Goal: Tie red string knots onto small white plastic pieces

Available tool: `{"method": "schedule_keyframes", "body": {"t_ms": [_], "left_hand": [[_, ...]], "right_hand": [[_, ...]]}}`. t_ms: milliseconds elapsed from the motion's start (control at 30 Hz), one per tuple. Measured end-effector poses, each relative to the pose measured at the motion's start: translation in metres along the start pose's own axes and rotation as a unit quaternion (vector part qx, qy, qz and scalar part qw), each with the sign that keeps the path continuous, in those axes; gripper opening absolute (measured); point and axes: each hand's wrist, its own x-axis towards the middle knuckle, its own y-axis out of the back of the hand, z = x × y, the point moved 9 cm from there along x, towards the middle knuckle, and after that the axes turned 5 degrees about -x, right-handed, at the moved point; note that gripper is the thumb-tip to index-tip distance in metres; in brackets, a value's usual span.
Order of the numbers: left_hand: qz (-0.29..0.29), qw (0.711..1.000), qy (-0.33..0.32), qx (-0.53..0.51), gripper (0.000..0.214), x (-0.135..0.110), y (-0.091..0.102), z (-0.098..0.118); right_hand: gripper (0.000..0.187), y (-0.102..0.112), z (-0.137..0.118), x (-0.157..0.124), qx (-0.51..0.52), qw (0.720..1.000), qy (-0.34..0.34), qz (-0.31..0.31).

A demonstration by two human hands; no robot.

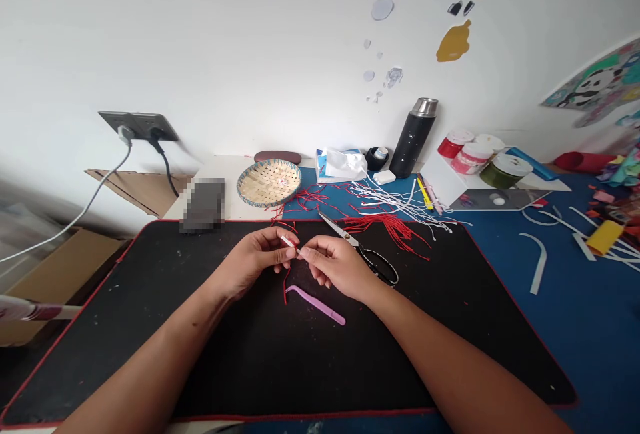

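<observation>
Over the middle of the black mat, my left hand [267, 251] pinches a small white and red piece of cord [287, 241] between thumb and fingertips. My right hand [337, 264] meets it from the other side, thumb and index finger pressed together at the same piece; the exact grip is too small to make out. A loose red cord end [286, 284] hangs below the fingers. Pink tweezers [317, 305] lie on the mat just beneath both hands. Scissors with black handles [360, 247] rest behind my right hand, partly covered by it.
Behind the mat [300, 367] are red cords [393, 227], white cords [400, 197], a woven basket [269, 184], a tissue box [340, 165] and a black flask [413, 141]. Paint jars [505, 171] stand on a white box at right. A blurred dark object [204, 204] lies at left.
</observation>
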Motion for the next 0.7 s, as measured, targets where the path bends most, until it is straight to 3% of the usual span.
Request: {"method": "schedule_keyframes", "body": {"t_ms": [233,700], "left_hand": [[0.023,0.996,0.04,-0.077,0.039,0.001,-0.001,-0.014],[0.016,0.999,0.021,-0.032,0.04,0.002,-0.005,-0.011]], "right_hand": [[0.026,-0.001,-0.001,0.0,-0.008,1.0,0.002,0.0],[0.029,-0.004,0.0,-0.001,-0.045,0.999,0.017,0.0]]}}
